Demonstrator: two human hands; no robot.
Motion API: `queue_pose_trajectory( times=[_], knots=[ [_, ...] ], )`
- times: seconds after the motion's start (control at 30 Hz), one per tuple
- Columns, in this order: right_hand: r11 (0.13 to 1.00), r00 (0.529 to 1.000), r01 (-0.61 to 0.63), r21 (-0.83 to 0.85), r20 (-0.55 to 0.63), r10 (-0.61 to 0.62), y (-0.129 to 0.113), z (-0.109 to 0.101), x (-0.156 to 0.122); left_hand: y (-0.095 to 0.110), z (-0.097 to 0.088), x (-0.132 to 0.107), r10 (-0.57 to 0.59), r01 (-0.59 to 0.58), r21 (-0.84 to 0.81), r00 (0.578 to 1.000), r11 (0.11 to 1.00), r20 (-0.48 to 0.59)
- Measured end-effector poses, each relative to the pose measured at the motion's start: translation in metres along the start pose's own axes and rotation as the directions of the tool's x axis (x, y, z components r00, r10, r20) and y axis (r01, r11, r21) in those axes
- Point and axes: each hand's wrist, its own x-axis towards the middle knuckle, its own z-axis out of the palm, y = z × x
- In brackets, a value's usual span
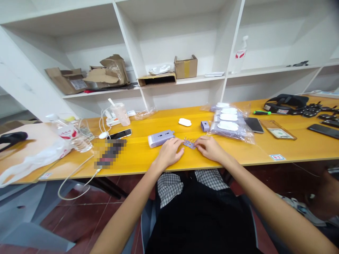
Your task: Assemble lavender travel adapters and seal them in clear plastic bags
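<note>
Small lilac toothed plastic piece (189, 143) pinched at its right end by the right hand (209, 149), fingers pressed together; left hand (171, 153) curled just beside its left end, contact unclear, near a lilac power strip (160, 138) on the yellow tabletop (137, 160).

Desk (137, 158): beneath everything below
Power strip (160, 138): on the desk, 9 o'clock from the toothed plastic part (189, 143)
Bagged packs (227, 127): on the desk, 2 o'clock from that part
Shelves (180, 42): behind the desk, 12 o'clock

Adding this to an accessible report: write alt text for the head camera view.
The left hand and right hand rest at a small lilac toothed plastic part on a yellow table, beside a lilac multi-socket power strip, with white shelves behind.
</note>
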Motion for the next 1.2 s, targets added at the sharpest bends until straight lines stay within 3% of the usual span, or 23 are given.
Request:
queue_pose_trajectory(
  times=[0.17, 0.33, 0.43, 0.53, 0.73, 0.97, 1.2],
  knots=[
    [0.938, 0.981, -0.098, 0.333, -0.129, 0.148, 0.003, -0.002, -0.002, 0.003, 0.004, -0.003, -0.061, 0.076, -0.132, 0.991, 0.988, 0.119],
    [0.762, 0.929, -0.201, 0.616, -0.128, 0.348, 0.008, 0.0, 0.001, -0.001, -0.001, -0.001, 0.043, -0.009, -0.19, 0.983, 0.982, 0.176],
    [0.763, 0.92, -0.2, 0.614, -0.15, 0.361, 0.011, 0.0, 0.0, 0.0, -0.002, 0.0, 0.011, 0.023, -0.2, 0.985, 0.98, 0.171],
    [0.757, 0.94, -0.199, 0.622, -0.098, 0.328, 0.011, -0.002, -0.002, 0.003, -0.002, -0.001, -0.042, 0.067, -0.136, 0.983, 0.988, 0.176],
    [0.721, 0.964, -0.171, 0.672, -0.036, 0.262, 0.01, -0.006, -0.002, 0.003, -0.003, 0.001, -0.041, 0.054, -0.052, 0.973, 0.997, 0.226],
    [0.606, 0.93, -0.201, 0.77, -0.045, 0.365, -0.003, -0.012, -0.002, 0.002, -0.002, 0.002, -0.013, 0.037, -0.121, 0.982, 0.992, 0.188],
    [0.602, 0.898, -0.214, 0.769, -0.088, 0.431, -0.002, -0.009, 0.002, 0.003, -0.003, 0.003, 0.03, 0.0, -0.164, 0.984, 0.986, 0.178]
  ],
)
